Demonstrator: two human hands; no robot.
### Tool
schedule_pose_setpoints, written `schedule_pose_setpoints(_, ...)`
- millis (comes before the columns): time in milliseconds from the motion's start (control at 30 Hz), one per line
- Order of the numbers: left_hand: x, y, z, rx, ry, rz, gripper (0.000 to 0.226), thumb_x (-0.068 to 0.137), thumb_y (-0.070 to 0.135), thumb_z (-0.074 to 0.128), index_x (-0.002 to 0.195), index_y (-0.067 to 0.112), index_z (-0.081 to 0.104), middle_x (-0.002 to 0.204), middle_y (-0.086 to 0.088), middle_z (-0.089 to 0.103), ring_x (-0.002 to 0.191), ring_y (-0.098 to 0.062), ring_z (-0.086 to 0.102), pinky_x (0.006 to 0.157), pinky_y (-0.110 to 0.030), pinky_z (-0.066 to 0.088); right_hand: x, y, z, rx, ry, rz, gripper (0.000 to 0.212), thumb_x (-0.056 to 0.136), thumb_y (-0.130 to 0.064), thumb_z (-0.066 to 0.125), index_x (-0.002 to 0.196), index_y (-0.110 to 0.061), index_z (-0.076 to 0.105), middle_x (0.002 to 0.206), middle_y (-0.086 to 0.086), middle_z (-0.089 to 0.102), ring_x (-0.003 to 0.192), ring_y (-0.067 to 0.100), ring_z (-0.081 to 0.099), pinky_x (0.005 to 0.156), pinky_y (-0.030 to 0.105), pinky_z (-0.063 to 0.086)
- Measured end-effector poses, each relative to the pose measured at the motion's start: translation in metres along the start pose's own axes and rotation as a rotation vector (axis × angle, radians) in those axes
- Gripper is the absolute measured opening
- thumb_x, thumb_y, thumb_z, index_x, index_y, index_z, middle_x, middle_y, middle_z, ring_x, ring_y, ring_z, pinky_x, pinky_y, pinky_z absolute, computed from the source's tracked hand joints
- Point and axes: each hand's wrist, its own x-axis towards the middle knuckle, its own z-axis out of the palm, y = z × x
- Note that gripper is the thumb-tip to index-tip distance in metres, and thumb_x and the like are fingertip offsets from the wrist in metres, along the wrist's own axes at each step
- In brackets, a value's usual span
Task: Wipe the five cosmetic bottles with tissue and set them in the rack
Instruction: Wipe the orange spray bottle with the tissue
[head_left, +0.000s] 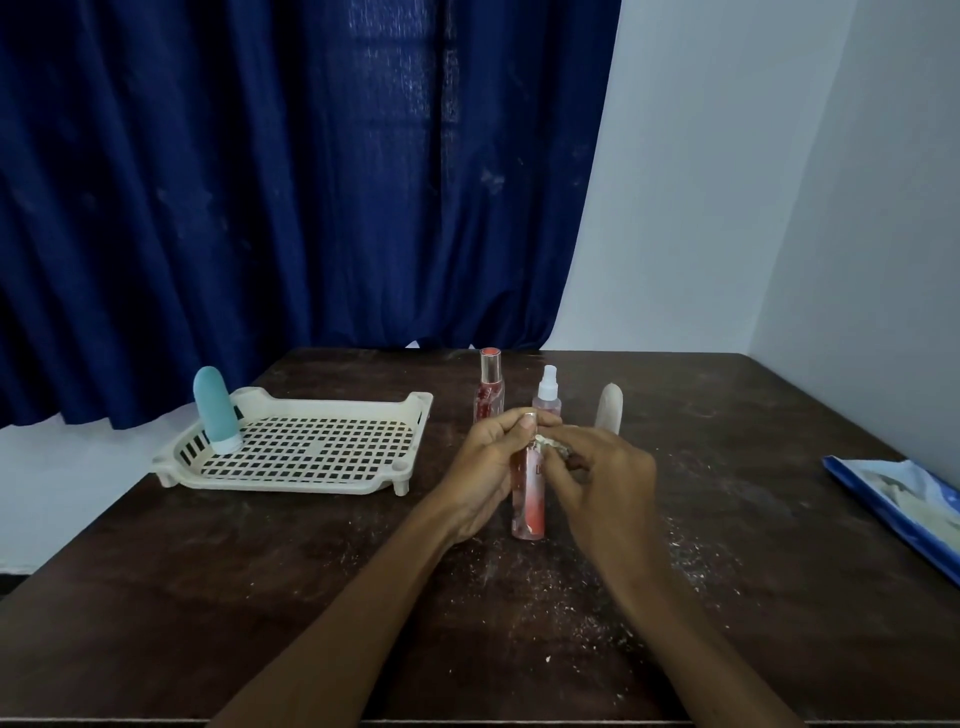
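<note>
- Head view: left hand (488, 460) is wrapped around the held bottle (529, 501), a clear upright tube of pinkish-red liquid. Fingers cover most of the lettering, so I can't read it.
- Right hand (608, 478) pinches a crumpled tissue (551, 445) against its upper part.
- Cream plastic grid rack (291, 486) sits left on the speckled dark surface (260, 597), with a rounded teal bottle (214, 410) in its far-left corner.
- Just behind the hands: red-capped bottle (489, 387), pink sprayer (548, 395), pale rounded bottle (609, 408).

Five bottles (215, 410) (489, 387) (548, 395) (609, 408) (529, 493), one rack (291, 480), one tissue wad (553, 446), one blue packet (904, 506), two hands (488, 467) (608, 478).
</note>
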Motion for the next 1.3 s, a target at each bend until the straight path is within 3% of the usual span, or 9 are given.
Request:
schedule_pose_setpoints(167,0.0,0.0,0.001,-0.017,-0.017,0.007,0.03,0.106,0.015,0.04,0.117,-0.001,0.063,0.106,-0.015,0.071,0.095,-0.021,0.066,0.093,-0.041,0.052,0.0,0.003,0.002,-0.007,0.012,0.039,0.025,0.085,-0.011,0.071,0.108,-0.02,0.074,0.095,-0.005,0.073,0.079,0.0,0.065,0.078,0.007,0.049)
schedule_pose_setpoints(300,-0.001,0.003,0.002,-0.041,-0.037,0.008,0.032,0.107,0.014,0.036,0.121,-0.006,0.057,0.115,-0.016,0.071,0.103,-0.023,0.07,0.082,-0.03,0.057,-0.006,-0.002,0.002,0.003,-0.001,-0.045,0.024,0.082,-0.009,0.075,0.105,-0.017,0.075,0.097,-0.004,0.073,0.082,0.003,0.066,0.077,0.018,0.055)
schedule_pose_setpoints(467,0.002,0.0,0.0,-0.085,-0.004,0.014,0.031,0.106,0.012,0.037,0.119,-0.008,0.057,0.12,-0.026,0.067,0.117,-0.036,0.064,0.098,-0.04,0.054,-0.016,0.011,-0.005,-0.022,-0.085,-0.026,0.019,0.076,-0.006,0.078,0.089,-0.019,0.078,0.08,-0.008,0.072,0.068,-0.002,0.062,0.069,0.01,0.048)
schedule_pose_setpoints(567,0.002,-0.001,0.0,-0.103,0.001,-0.007,0.027,0.105,0.011,0.041,0.115,-0.005,0.06,0.116,-0.024,0.069,0.11,-0.033,0.067,0.093,-0.038,0.056,-0.013,0.007,-0.011,0.006,-0.041,-0.001,0.012,0.082,-0.01,0.075,0.09,-0.018,0.077,0.079,-0.008,0.071,0.066,0.001,0.064,0.064,0.02,0.054)
schedule_pose_setpoints(733,0.001,0.001,-0.002,-0.122,0.02,-0.027,0.022,0.101,0.01,0.049,0.111,0.002,0.067,0.102,-0.014,0.07,0.091,-0.021,0.066,0.087,-0.039,0.055,0.005,-0.005,-0.009,0.052,0.012,0.054,0.023,0.084,-0.012,0.073,0.106,-0.019,0.073,0.088,-0.01,0.073,0.072,-0.007,0.064,0.069,0.002,0.047)
schedule_pose_setpoints(833,0.0,0.002,-0.002,-0.134,0.025,-0.018,0.022,0.099,0.007,0.05,0.111,0.001,0.067,0.105,-0.017,0.07,0.092,-0.022,0.067,0.097,-0.048,0.05,0.004,-0.008,-0.004,0.042,-0.022,0.018,0.026,0.083,-0.012,0.075,0.107,-0.018,0.073,0.09,-0.008,0.073,0.074,-0.003,0.065,0.071,0.013,0.055)
schedule_pose_setpoints(933,-0.001,0.005,0.0,-0.121,0.018,-0.01,0.023,0.1,0.01,0.051,0.113,-0.003,0.064,0.116,-0.02,0.07,0.105,-0.026,0.069,0.089,-0.037,0.057,-0.003,-0.008,-0.002,0.003,-0.051,-0.107,0.028,0.077,-0.008,0.079,0.103,-0.018,0.075,0.092,-0.004,0.074,0.078,0.007,0.067,0.072,0.027,0.058)
schedule_pose_setpoints(1067,-0.002,0.006,0.003,-0.138,0.029,-0.016,0.022,0.1,0.008,0.05,0.11,-0.005,0.064,0.115,-0.022,0.071,0.109,-0.03,0.069,0.09,-0.033,0.057,-0.019,0.0,0.002,-0.136,-0.131,-0.254,0.031,0.067,-0.003,0.084,0.094,-0.017,0.076,0.09,-0.005,0.072,0.08,0.012,0.062,0.075,0.017,0.047)
schedule_pose_setpoints(1300,-0.002,0.005,0.004,-0.108,0.023,-0.019,0.023,0.101,0.01,0.05,0.113,-0.004,0.064,0.115,-0.021,0.071,0.11,-0.031,0.068,0.09,-0.035,0.058,-0.029,-0.001,-0.006,-0.194,-0.182,-0.268,0.03,0.063,-0.004,0.086,0.089,-0.015,0.078,0.086,-0.005,0.072,0.077,0.013,0.062,0.07,0.022,0.052)
